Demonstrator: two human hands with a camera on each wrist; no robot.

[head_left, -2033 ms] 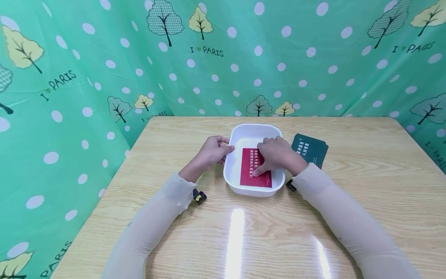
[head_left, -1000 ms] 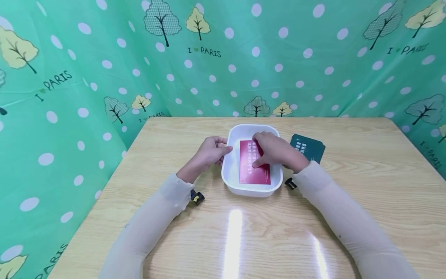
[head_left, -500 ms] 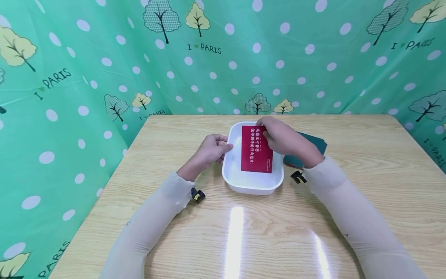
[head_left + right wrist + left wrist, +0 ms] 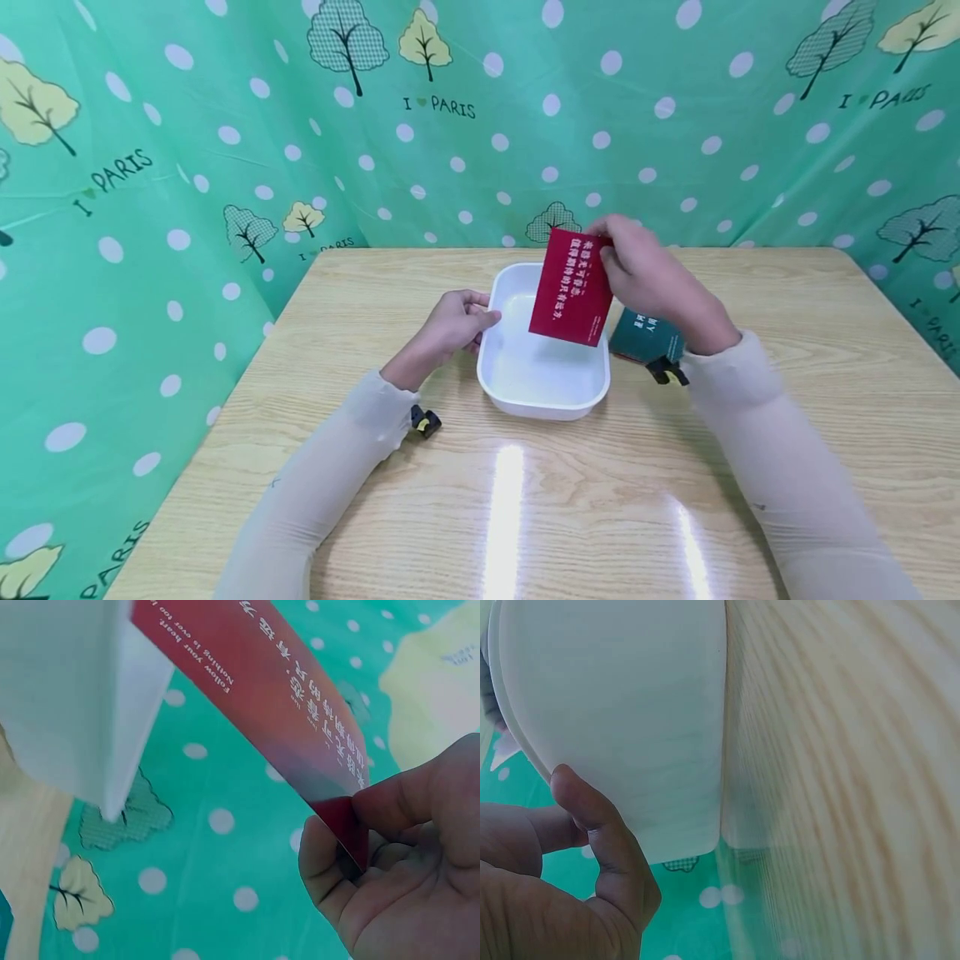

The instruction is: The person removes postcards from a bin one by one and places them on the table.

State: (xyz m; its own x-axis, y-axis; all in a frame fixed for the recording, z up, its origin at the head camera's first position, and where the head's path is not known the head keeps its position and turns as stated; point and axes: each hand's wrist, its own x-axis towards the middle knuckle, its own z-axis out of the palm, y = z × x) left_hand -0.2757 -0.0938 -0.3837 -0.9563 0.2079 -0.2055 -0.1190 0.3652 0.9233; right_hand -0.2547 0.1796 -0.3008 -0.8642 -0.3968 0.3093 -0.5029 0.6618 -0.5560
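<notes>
A white plastic basin (image 4: 517, 375) with rounded corners stands on the wooden table. My left hand (image 4: 453, 327) holds its left rim, the thumb over the edge. In the left wrist view that hand (image 4: 562, 877) grips the rim of the tall white wall (image 4: 622, 712). My right hand (image 4: 651, 271) pinches a red card (image 4: 572, 292) with white Chinese lettering at its upper right corner. The card is raised and tilted above the basin's right part. In the right wrist view thumb and fingers (image 4: 397, 802) squeeze the corner of the red card (image 4: 292, 712), bending it.
A stack of dark green cards (image 4: 643, 336) with white lettering lies right of the basin, partly behind my right wrist. Black straps (image 4: 426, 422) show at the wrists. A green polka-dot curtain (image 4: 480, 167) hangs behind and left of the table (image 4: 375, 517).
The right hand has lifted the red card out of the basin, up and to the right, and the basin's floor now shows. The left hand keeps its hold on the rim.
</notes>
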